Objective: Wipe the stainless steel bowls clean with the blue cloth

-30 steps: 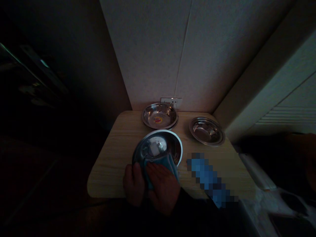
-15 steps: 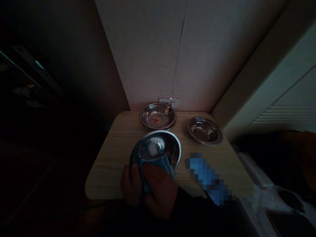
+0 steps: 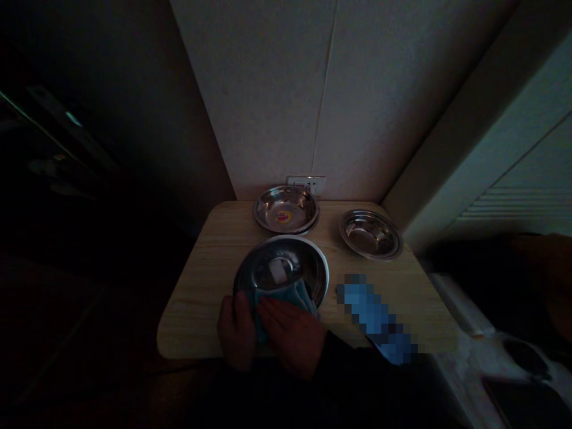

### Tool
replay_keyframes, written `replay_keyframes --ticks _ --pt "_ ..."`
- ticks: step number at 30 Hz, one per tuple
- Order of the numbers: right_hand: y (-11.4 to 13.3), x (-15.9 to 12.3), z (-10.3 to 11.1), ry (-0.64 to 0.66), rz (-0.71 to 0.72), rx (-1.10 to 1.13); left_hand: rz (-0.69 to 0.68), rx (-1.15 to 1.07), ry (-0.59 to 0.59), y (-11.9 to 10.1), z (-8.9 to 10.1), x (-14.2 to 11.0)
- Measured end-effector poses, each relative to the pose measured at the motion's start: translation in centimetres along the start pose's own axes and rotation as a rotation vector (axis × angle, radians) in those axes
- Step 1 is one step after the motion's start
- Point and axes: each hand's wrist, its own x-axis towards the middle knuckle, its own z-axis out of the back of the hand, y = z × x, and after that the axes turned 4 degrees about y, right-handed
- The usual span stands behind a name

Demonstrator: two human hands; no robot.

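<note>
Bowl (image 3: 297,265), metal, tilted, lower centre of frame: left hand (image 3: 236,330) pinching its left rim; right hand (image 3: 292,336) over a blue cloth (image 3: 290,292) at the near wall, fingers straight and together, thumb's grip too dark to tell. On the table (image 3: 199,286): stacked plates (image 3: 286,205), centre; nested dishes (image 3: 370,235), right of centre; pixelated blue item (image 3: 370,316), lower right.

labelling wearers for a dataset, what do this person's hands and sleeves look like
Both the left hand and the right hand are bare, without gloves. The right arm wears a plain, dark, seemingly black sleeve reaching about the wrist. The left sleeve is lost in the gloom.
</note>
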Motion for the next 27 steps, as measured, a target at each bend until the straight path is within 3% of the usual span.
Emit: replay_keyframes --ticks 4,7,10,16,23,27 --pt "-0.9 -0.8 0.4 -0.027 0.032 -0.076 -0.004 0.002 -0.022 0.1 0.1 0.0" --pt "-2.8 -2.3 1.8 0.038 0.062 -0.145 -0.008 -0.002 -0.025 -0.2 -0.2 -0.2" --pt "-2.7 -1.9 2.8 0.103 0.011 -0.104 -0.019 -0.007 -0.007 -0.6 -0.4 -0.5" --pt "-0.3 0.5 1.7 0.063 -0.065 0.106 -0.043 0.010 -0.006 -0.9 0.2 -0.6" --pt "-4.5 -2.3 1.9 0.111 0.035 -0.107 -0.073 -0.026 0.043 -1.6 0.3 0.5" --pt "-4.2 -2.0 1.8 0.052 -0.018 -0.104 -0.085 -0.074 0.061 -1.9 -0.1 0.6"
